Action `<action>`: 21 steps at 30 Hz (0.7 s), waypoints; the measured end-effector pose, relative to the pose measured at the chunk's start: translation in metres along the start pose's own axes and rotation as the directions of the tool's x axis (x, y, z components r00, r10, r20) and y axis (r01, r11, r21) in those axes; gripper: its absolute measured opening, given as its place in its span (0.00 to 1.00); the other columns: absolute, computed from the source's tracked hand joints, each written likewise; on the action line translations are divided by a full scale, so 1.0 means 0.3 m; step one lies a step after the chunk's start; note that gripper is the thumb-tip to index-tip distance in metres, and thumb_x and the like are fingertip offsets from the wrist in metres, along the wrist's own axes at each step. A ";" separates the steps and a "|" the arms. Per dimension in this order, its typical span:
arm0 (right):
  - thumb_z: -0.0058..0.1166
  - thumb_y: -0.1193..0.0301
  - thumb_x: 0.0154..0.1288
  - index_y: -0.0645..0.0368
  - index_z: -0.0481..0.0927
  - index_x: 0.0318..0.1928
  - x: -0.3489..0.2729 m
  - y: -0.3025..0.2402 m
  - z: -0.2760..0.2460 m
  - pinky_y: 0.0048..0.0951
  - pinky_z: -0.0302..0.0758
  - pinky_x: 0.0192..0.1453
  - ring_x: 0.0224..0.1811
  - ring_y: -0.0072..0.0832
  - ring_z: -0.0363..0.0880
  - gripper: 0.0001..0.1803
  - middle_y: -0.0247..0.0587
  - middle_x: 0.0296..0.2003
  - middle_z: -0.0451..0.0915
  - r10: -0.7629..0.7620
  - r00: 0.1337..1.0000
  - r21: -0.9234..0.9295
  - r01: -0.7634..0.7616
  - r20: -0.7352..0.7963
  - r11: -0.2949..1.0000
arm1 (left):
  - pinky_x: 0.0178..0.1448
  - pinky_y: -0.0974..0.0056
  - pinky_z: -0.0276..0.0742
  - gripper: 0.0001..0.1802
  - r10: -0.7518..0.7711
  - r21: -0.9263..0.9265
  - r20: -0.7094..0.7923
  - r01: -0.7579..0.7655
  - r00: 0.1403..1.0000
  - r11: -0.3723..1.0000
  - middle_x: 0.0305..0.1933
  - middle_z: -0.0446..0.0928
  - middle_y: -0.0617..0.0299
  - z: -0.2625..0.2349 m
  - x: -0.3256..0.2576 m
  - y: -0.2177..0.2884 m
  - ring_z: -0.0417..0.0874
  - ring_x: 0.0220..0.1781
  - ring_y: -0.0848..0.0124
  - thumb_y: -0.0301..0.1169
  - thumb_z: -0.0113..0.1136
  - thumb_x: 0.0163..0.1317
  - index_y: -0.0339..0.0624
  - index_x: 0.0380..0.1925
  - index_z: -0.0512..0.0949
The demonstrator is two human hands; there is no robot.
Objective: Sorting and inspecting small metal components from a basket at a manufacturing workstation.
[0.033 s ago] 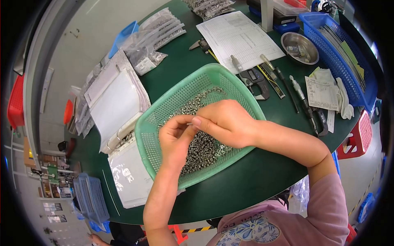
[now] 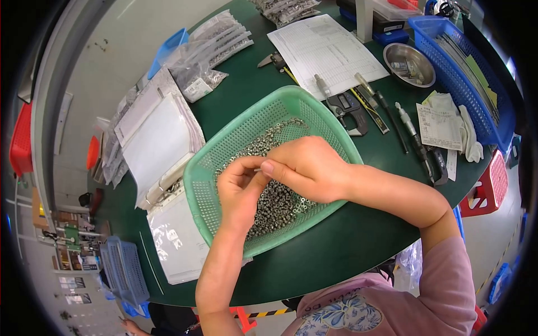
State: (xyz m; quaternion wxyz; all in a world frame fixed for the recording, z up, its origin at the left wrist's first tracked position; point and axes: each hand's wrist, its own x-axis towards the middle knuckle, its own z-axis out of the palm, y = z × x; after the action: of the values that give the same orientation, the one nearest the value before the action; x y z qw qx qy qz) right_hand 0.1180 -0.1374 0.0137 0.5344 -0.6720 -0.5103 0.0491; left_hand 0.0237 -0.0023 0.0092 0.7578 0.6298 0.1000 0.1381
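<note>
A green plastic basket (image 2: 274, 103) sits on the dark green table, with many small shiny ring-like metal parts (image 2: 276, 207) spread over its bottom. Above these parts my left hand (image 2: 240, 187) and my right hand (image 2: 310, 168) meet, thumbs and fingertips pinched together. A thin pale sliver shows between the fingertips, too small and too covered to name. Both hands are closed, their palms turned inward. Part of the metal pile is hidden beneath them.
Left of the basket lies an open ring binder (image 2: 159, 148). A digital micrometer (image 2: 348, 113), a second micrometer (image 2: 417, 140) and a paper sheet (image 2: 328, 56) lie beyond and to the right. Nearby are a steel bowl (image 2: 409, 65), white gloves (image 2: 469, 134) and a blue basket (image 2: 459, 73).
</note>
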 end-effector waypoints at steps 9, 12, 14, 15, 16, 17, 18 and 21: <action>0.41 0.64 0.63 0.64 0.69 0.19 0.009 0.003 -0.019 0.36 0.61 0.22 0.17 0.41 0.63 0.19 0.46 0.14 0.66 0.081 0.988 0.045 -0.076 -0.129 0.996 | 0.42 0.57 0.68 0.12 0.495 0.885 0.189 -0.366 0.848 0.289 0.31 0.72 0.58 -0.047 0.053 -0.039 0.73 0.38 0.57 0.19 0.59 0.38 0.40 0.27 0.74; 0.41 0.65 0.62 0.64 0.70 0.19 0.003 0.022 -0.012 0.35 0.62 0.22 0.17 0.41 0.64 0.18 0.47 0.15 0.67 0.028 0.986 0.057 -0.019 -0.163 0.998 | 0.41 0.56 0.68 0.11 0.179 0.784 0.457 -0.490 0.871 0.381 0.33 0.73 0.56 0.044 0.057 -0.063 0.73 0.38 0.56 0.21 0.59 0.39 0.39 0.28 0.74; 0.42 0.65 0.62 0.64 0.71 0.19 0.006 0.012 -0.007 0.35 0.62 0.22 0.17 0.42 0.65 0.18 0.47 0.15 0.67 -0.018 0.982 0.071 0.032 -0.187 0.997 | 0.40 0.56 0.68 0.12 0.185 0.771 0.471 -0.504 0.863 0.390 0.33 0.73 0.55 0.083 0.046 -0.075 0.73 0.38 0.55 0.22 0.59 0.38 0.39 0.28 0.74; 0.42 0.64 0.61 0.62 0.71 0.18 0.009 0.001 -0.010 0.39 0.64 0.23 0.19 0.44 0.68 0.18 0.48 0.15 0.69 0.017 0.985 0.049 -0.008 -0.173 0.999 | 0.40 0.55 0.67 0.12 0.193 0.755 0.483 -0.518 0.854 0.402 0.34 0.74 0.54 0.095 0.043 -0.076 0.73 0.39 0.54 0.23 0.59 0.38 0.39 0.28 0.74; 0.41 0.62 0.59 0.61 0.71 0.17 0.010 -0.002 -0.013 0.42 0.65 0.25 0.20 0.47 0.70 0.19 0.48 0.15 0.71 0.055 0.985 0.023 -0.052 -0.161 0.998 | 0.40 0.55 0.67 0.12 0.192 0.753 0.487 -0.521 0.852 0.402 0.34 0.74 0.54 0.098 0.044 -0.084 0.73 0.39 0.54 0.23 0.59 0.38 0.39 0.28 0.74; 0.41 0.62 0.59 0.61 0.71 0.17 0.010 0.001 -0.011 0.42 0.65 0.25 0.20 0.47 0.70 0.19 0.48 0.15 0.71 0.056 0.985 0.023 -0.053 -0.164 0.998 | 0.39 0.55 0.67 0.12 0.189 0.765 0.467 -0.502 0.864 0.405 0.34 0.74 0.54 0.098 0.046 -0.092 0.73 0.39 0.54 0.23 0.59 0.38 0.39 0.28 0.74; 0.42 0.64 0.60 0.62 0.71 0.18 0.010 0.004 -0.006 0.39 0.64 0.23 0.19 0.45 0.68 0.18 0.48 0.15 0.69 0.028 0.985 0.031 -0.023 -0.170 0.999 | 0.39 0.55 0.67 0.12 0.188 0.776 0.445 -0.482 0.876 0.407 0.34 0.74 0.54 0.098 0.047 -0.097 0.73 0.39 0.54 0.23 0.59 0.38 0.39 0.28 0.74; 0.43 0.66 0.60 0.64 0.71 0.18 0.006 0.006 -0.010 0.36 0.63 0.22 0.17 0.43 0.67 0.17 0.48 0.15 0.68 0.001 0.985 0.025 0.003 -0.170 1.000 | 0.37 0.54 0.69 0.11 0.227 0.744 0.441 -0.495 0.868 0.448 0.31 0.75 0.54 0.114 0.049 -0.098 0.74 0.37 0.53 0.23 0.58 0.38 0.38 0.27 0.74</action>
State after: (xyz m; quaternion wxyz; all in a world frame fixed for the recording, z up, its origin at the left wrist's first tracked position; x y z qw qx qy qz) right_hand 0.1218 -0.1380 0.0144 0.5845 -0.6667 -0.4625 -0.0026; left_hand 0.0510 -0.0340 -0.0131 0.3184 0.9326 -0.0913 0.1431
